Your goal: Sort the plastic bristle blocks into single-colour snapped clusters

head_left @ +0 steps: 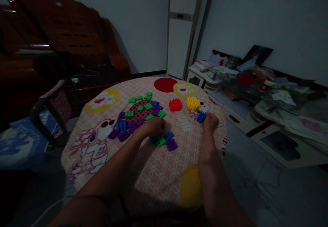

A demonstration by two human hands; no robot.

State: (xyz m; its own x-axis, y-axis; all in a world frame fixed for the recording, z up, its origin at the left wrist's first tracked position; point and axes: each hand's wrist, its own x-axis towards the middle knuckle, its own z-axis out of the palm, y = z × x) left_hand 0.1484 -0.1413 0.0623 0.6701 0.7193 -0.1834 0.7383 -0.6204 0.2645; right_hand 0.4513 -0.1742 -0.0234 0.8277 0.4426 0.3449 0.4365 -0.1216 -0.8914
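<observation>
Pinching the blue cluster with the right hand on the patterned table, just nearer than the yellow cluster; holding the left hand curled, too shadowed to tell its grip, near a green piece and a purple piece.

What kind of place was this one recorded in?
Most likely a living room in a home: a wooden sofa with a carved back, a tall white unit, perhaps an air conditioner, and a long low cabinet cluttered with household things.
</observation>
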